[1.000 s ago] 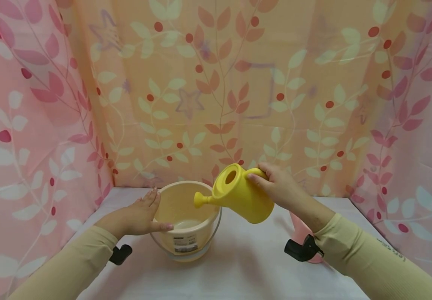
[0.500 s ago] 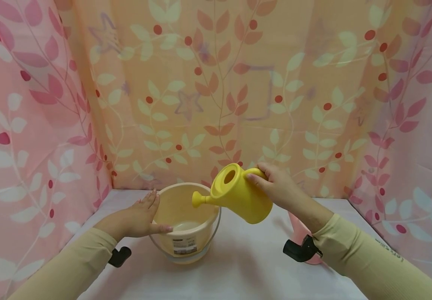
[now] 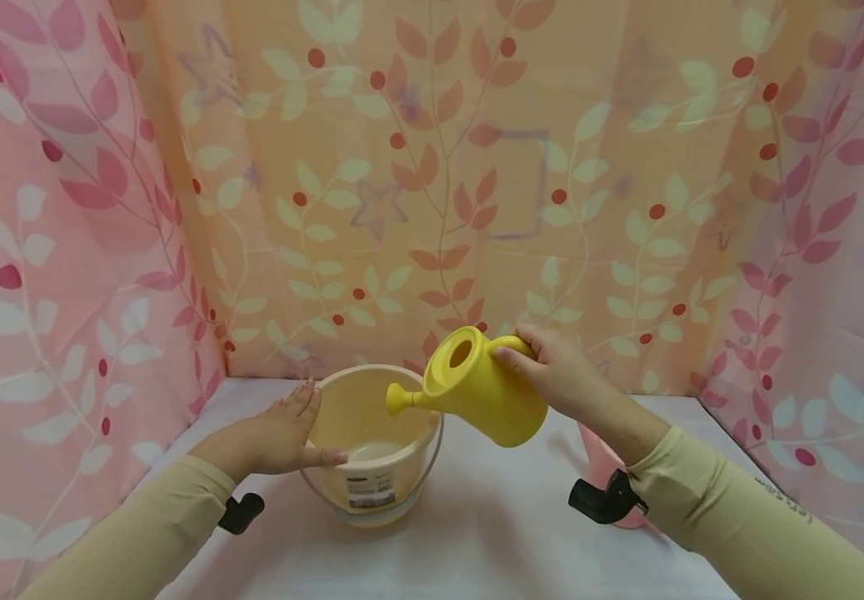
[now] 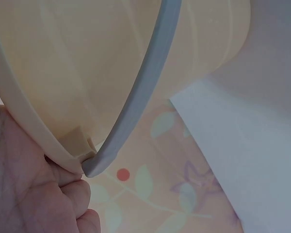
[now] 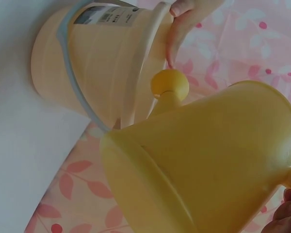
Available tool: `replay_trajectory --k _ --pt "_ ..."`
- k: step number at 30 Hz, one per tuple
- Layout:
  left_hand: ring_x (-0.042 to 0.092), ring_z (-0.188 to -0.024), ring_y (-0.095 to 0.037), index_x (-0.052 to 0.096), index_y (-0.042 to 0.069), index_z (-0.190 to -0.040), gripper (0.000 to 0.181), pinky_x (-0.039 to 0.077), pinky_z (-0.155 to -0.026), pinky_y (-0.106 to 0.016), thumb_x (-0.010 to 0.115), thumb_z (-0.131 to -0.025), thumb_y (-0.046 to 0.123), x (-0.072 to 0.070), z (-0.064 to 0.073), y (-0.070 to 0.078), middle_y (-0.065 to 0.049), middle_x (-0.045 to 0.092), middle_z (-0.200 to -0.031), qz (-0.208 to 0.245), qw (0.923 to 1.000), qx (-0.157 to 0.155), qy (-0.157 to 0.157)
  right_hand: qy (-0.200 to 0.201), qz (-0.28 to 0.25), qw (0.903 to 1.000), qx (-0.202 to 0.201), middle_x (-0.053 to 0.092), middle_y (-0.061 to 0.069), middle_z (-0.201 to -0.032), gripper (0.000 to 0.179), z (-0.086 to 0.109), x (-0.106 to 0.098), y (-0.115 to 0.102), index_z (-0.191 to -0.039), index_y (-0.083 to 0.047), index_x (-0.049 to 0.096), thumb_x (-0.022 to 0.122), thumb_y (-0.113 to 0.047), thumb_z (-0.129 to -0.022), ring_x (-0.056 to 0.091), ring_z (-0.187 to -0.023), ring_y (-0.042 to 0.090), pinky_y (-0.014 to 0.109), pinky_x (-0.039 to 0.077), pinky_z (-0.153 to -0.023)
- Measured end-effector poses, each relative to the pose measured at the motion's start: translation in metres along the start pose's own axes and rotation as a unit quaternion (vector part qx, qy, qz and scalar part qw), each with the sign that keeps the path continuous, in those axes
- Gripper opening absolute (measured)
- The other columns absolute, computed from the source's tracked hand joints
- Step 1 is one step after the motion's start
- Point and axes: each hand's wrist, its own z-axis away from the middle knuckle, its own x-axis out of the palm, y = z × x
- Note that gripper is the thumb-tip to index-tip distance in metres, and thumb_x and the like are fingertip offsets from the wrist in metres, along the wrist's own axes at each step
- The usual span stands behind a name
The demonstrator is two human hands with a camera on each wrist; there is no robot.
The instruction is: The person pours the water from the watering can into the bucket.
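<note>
A cream bucket [image 3: 349, 400] with a grey bail handle and a printed label stands on the white surface, left of centre in the head view. My left hand [image 3: 274, 433] rests against its left rim, fingers extended and thumb lying along the front edge. A yellow watering can [image 3: 502, 408] is tilted left, its spout rose [image 3: 399, 399] over the bucket's right side. The right hand [image 3: 551, 371] grips the can's handle; in the right wrist view only some fingers [image 5: 283, 218] show at the corner. No stream from the spout can be made out.
Behind my right wrist, a pink object [image 3: 602, 458] stands partly hidden on the white tabletop [image 3: 491, 533]. Leaf-patterned curtains [image 3: 432, 208] enclose the back and both sides. A black wrist camera [image 3: 240, 512] hangs below the left forearm, another below the right.
The head view shifts very slightly. Both hands, the bucket and the tilted watering can keep essentially the same positions.
</note>
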Motion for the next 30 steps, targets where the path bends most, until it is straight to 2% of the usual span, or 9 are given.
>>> replay_trajectory --k 2,7,9,14,19,30 --pt "0.005 -0.136 -0.042 0.015 -0.015 -0.139 0.119 0.012 -0.106 -0.057 0.044 -0.072 0.079 0.003 -0.001 -0.004 -0.032 0.006 -0.146 0.005 0.9999 0.007 0.008 -0.003 -0.005 1.0000 0.003 0.049 0.007 -0.072 0.025 0.000 0.001 -0.001 -0.082 -0.008 0.051 0.057 -0.031 -0.090 0.050 -0.068 0.022 0.030 0.046 -0.061" --pt "0.006 -0.134 -0.047 0.015 -0.019 -0.136 0.115 0.011 -0.104 -0.061 0.049 -0.075 0.072 -0.005 0.005 0.004 -0.037 0.007 -0.144 0.024 0.9995 0.020 0.005 -0.006 -0.013 0.9999 0.007 0.049 0.006 -0.071 0.027 0.001 0.004 -0.001 -0.082 -0.008 0.051 0.057 -0.033 -0.090 0.050 -0.067 0.021 0.030 0.045 -0.061" --pt "0.006 -0.135 -0.044 0.015 -0.017 -0.138 0.118 0.011 -0.106 -0.058 0.046 -0.073 0.076 -0.006 0.005 0.006 -0.034 0.007 -0.145 0.014 0.9999 0.010 -0.001 -0.006 -0.010 0.9999 0.008 0.049 0.006 -0.070 0.027 0.001 0.004 -0.001 -0.082 -0.008 0.051 0.057 -0.033 -0.090 0.050 -0.066 0.021 0.030 0.045 -0.060" --pt "0.005 -0.137 -0.039 0.015 -0.013 -0.140 0.120 0.012 -0.107 -0.055 0.041 -0.070 0.081 0.003 0.000 -0.001 -0.029 0.006 -0.148 -0.007 1.0000 0.001 0.005 -0.010 -0.009 0.9998 0.013 0.049 0.006 -0.071 0.027 0.000 0.004 -0.001 -0.083 -0.008 0.051 0.056 -0.034 -0.090 0.050 -0.067 0.021 0.030 0.045 -0.060" --pt "0.006 -0.137 -0.039 0.016 -0.013 -0.139 0.122 0.013 -0.106 -0.057 0.041 -0.068 0.083 0.009 -0.003 -0.007 -0.029 0.008 -0.147 -0.001 0.9999 0.004 0.016 -0.007 -0.010 0.9999 0.010 0.049 0.006 -0.070 0.028 0.000 0.004 -0.001 -0.083 -0.008 0.051 0.056 -0.034 -0.090 0.050 -0.066 0.021 0.030 0.046 -0.060" --pt "0.004 -0.138 -0.037 0.015 -0.012 -0.140 0.122 0.012 -0.107 -0.056 0.040 -0.068 0.083 0.012 -0.007 -0.009 -0.027 0.005 -0.148 -0.004 0.9998 0.006 0.019 -0.004 -0.009 0.9999 0.011 0.050 0.006 -0.071 0.027 0.001 0.003 0.000 -0.084 -0.008 0.051 0.056 -0.034 -0.090 0.051 -0.067 0.021 0.030 0.046 -0.061"
